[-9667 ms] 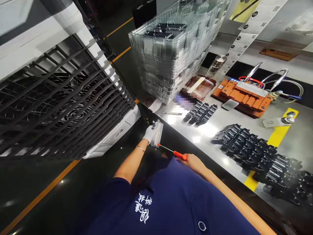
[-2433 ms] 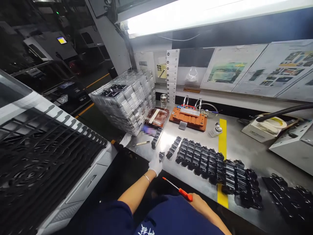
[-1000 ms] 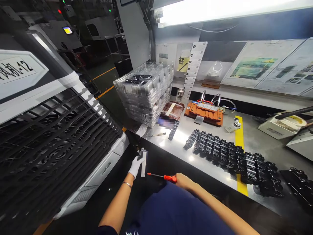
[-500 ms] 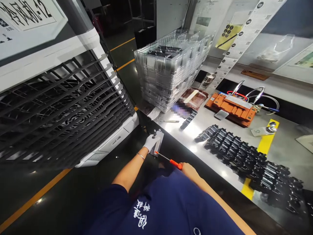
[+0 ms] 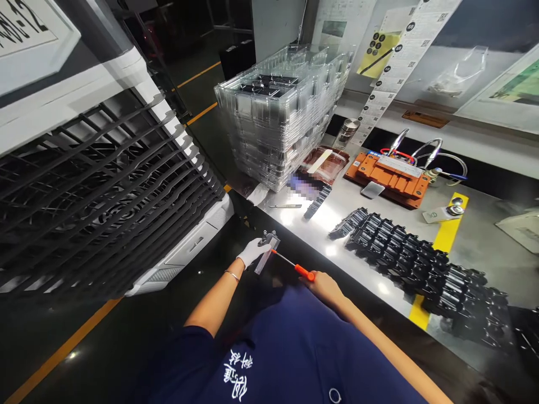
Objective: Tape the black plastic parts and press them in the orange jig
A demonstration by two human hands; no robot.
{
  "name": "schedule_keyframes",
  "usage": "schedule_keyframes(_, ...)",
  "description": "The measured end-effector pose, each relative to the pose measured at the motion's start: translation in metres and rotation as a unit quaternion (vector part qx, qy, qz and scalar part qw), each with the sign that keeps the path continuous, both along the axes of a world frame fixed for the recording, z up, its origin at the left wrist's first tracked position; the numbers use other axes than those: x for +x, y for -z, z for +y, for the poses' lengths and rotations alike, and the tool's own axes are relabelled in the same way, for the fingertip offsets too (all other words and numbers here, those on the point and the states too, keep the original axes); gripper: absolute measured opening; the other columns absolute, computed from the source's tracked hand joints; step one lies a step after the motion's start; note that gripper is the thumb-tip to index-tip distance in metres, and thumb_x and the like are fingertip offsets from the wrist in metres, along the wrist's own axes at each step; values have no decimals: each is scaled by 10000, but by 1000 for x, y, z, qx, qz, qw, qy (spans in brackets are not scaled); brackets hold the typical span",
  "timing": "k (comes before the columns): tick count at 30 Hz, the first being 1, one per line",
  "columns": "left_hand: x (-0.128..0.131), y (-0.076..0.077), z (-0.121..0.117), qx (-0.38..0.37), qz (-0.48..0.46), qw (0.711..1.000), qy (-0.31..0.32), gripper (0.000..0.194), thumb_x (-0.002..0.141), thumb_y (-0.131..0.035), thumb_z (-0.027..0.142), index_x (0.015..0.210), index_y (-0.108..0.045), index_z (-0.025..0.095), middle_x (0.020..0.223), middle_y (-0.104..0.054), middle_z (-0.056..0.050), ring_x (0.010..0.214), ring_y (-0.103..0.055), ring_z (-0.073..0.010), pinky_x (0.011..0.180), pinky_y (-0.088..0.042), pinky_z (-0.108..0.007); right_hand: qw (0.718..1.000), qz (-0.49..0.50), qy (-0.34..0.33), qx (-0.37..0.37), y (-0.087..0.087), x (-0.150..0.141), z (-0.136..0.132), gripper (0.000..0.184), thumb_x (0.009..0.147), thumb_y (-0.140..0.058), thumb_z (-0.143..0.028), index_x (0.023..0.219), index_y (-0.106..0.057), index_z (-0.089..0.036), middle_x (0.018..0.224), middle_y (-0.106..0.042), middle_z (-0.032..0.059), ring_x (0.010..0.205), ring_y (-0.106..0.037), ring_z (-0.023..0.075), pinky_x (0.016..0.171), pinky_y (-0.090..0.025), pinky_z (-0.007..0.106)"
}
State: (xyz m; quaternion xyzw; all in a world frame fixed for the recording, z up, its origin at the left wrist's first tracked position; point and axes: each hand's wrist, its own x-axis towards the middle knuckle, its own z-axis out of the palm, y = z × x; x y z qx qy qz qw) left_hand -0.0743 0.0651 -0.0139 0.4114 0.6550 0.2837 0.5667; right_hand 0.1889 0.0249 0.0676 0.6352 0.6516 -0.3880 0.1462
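My left hand (image 5: 251, 253), in a white glove, is closed on a greyish, partly see-through rectangular part (image 5: 264, 261). Two small knobs stick up at the part's far end. It is held tilted, in front of the bench edge. My right hand (image 5: 326, 287), bare, is wrapped round the orange handle of a thin-shafted tool (image 5: 304, 272). The shaft points left, and its small orange tip is at the right edge of the part. Whether the tip touches the part I cannot tell.
On the metal bench (image 5: 311, 235) stand rows of black moulded parts (image 5: 400, 252), an orange fixture (image 5: 389, 179) with hoses, and a scalpel-like knife (image 5: 286, 206). Stacked clear trays (image 5: 269, 123) rise at the far end. A large slatted fan unit (image 5: 105, 179) stands on my left.
The part has tilted in my left hand, its near end swinging left. The tool's tip has gone from near the part's lower end to farther up its right edge. The whole view has shifted slightly.
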Motion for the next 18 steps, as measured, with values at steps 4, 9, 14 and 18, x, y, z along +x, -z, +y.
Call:
schedule_keyframes(4,8,-7,-10,-19,20,999,43,379,721,-708,374,985,-650,108,950,-687,-101,866,-620,-206,794,-477,-308,1000,-23,16,9,4,15,3,397,887,-472,-504,960,-669,-167,926,-699,109,846,-652,228,656,-399,274)
schedule_keyframes(9,31,-18,-11,-30,28,997,61,353,732,-692,329,1005,-646,111,1016,-680,-112,917,-618,-212,812,-470,-298,999,-13,28,-9,4,31,1,397,875,-487,-508,949,-672,-164,919,-703,106,852,-656,236,648,-407,279)
schedule_keyframes(14,52,-20,-6,-45,81,990,105,325,718,-698,327,966,-659,120,959,-695,-104,896,-633,-229,807,-477,-312,998,-3,57,-27,7,61,-1,367,851,-528,-488,955,-682,-171,946,-707,106,870,-664,235,642,-409,269)
schedule_keyframes(18,85,-23,18,-24,84,989,121,324,715,-687,253,1010,-648,125,999,-698,-103,932,-637,-220,841,-472,-297,995,52,51,-69,13,101,-8,288,798,-595,-451,864,-694,-188,896,-712,87,835,-674,236,611,-398,263)
